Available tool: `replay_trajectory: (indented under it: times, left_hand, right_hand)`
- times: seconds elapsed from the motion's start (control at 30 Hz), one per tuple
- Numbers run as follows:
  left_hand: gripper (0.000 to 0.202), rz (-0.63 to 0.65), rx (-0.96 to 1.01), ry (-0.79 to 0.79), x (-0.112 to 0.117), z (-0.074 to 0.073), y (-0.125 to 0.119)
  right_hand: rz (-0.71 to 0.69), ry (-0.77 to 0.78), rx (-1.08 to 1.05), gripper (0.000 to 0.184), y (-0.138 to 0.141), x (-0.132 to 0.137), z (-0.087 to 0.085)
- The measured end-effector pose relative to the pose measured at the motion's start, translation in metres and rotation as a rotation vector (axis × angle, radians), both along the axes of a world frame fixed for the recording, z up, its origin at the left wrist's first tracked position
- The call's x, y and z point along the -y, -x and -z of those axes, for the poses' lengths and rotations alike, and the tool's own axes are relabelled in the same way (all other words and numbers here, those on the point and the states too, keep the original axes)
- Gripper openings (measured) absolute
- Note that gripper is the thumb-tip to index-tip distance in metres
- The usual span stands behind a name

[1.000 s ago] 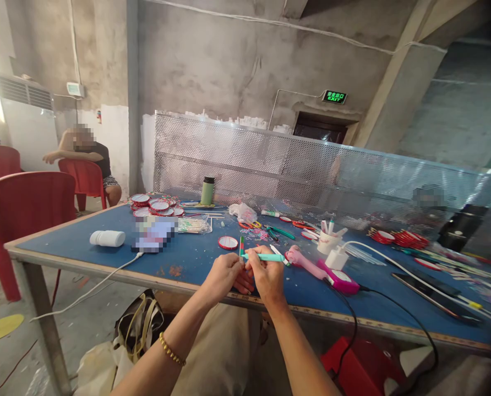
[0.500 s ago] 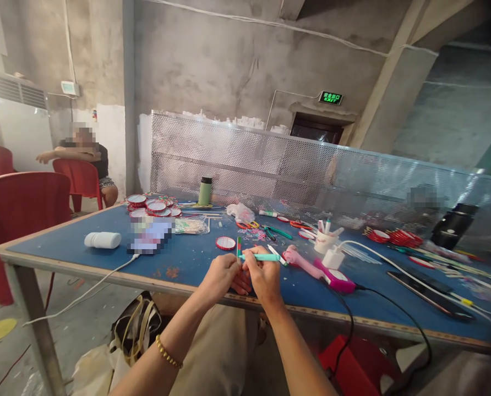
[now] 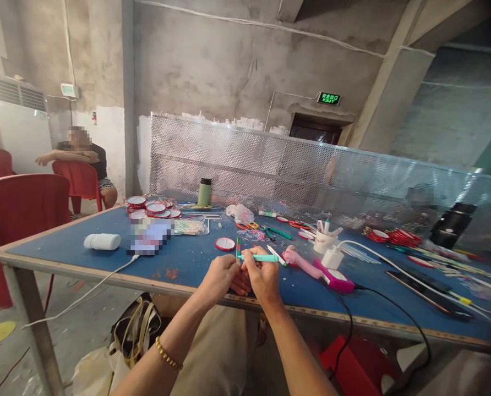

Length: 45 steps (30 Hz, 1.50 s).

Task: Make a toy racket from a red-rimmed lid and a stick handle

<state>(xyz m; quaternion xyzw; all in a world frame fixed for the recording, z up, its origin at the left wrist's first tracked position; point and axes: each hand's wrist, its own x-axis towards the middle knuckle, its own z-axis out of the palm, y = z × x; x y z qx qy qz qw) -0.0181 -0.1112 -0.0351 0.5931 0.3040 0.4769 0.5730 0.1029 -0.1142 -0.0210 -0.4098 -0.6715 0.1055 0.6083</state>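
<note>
My right hand (image 3: 265, 279) grips a turquoise marker pen (image 3: 267, 258) close to its tip, the barrel lying almost level and pointing left. The tip meets a narrow upright strip coloured green and red (image 3: 239, 245). My left hand (image 3: 221, 278), closed, pinches the strip's lower end, which its fingers hide. Both hands rest together at the table's front edge. Just beyond them lies a round white disc with a red rim (image 3: 225, 243). A white pen with a green end (image 3: 277, 256) lies right of the marker.
A pink hot glue gun (image 3: 305, 265) with a black cord lies to the right, near a paper cup of pens (image 3: 323, 241). Pliers (image 3: 279, 233), a phone (image 3: 152, 237), a white bottle (image 3: 102, 241) and stacked discs (image 3: 157, 208) stand around. A person sits at the far left.
The view has shifted very slightly. My hands, the marker pen and the strip keep nearly the same position.
</note>
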Motion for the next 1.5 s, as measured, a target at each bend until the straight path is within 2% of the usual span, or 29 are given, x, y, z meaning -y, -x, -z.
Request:
replay_trajectory:
  times: [0.27,0.47,0.67,1.03,1.5]
  left_hand:
    - [0.025,0.015,0.014,-0.007,0.0001,-0.0002,0.0004]
    - [0.030,-0.005,0.000,0.004,0.0000,0.0001,0.0004]
    - [0.032,0.021,0.016,-0.011,0.0010,-0.0004,0.0010]
    - [0.022,0.001,0.002,-0.021,0.0002,0.0013,0.0009]
    - [0.024,-0.007,-0.005,-0.015,0.0012,-0.0011,0.0010]
  right_hand:
    - [-0.010,0.009,-0.052,0.024,0.0003,0.0018,-0.0015]
    - [-0.012,-0.002,0.005,0.026,0.0009,0.0009,-0.0013]
    - [0.019,-0.003,-0.068,0.024,-0.0004,0.0017,-0.0003]
    - [0.000,-0.003,-0.017,0.023,-0.0018,-0.0006,0.0011]
    - [0.028,-0.028,-0.026,0.022,-0.0011,0.0002,-0.0001]
